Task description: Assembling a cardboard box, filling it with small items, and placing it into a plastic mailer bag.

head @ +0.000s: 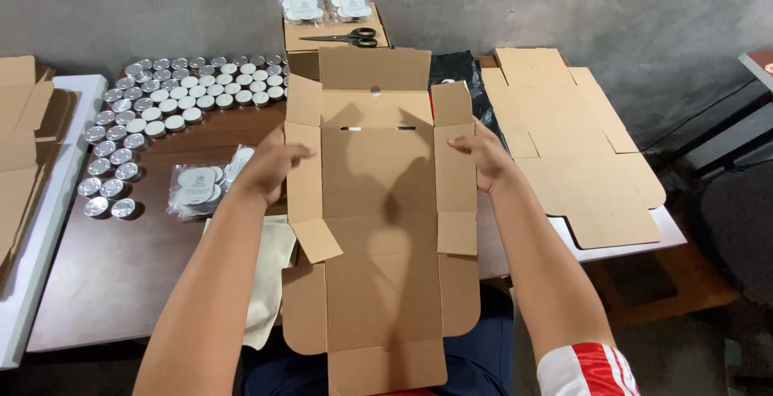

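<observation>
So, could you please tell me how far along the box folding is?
Barely begun. The cardboard box blank lies almost flat, its flaps only slightly raised. Both hands are on it: the left hand at the left side panel, the right hand at the right. More flat blanks wait unfolded, and the tins sit loose.

Both bare arms outstretched, left hand [270,164] and right hand [483,157] apart, fingers curled inward, thumbs up.
</observation>
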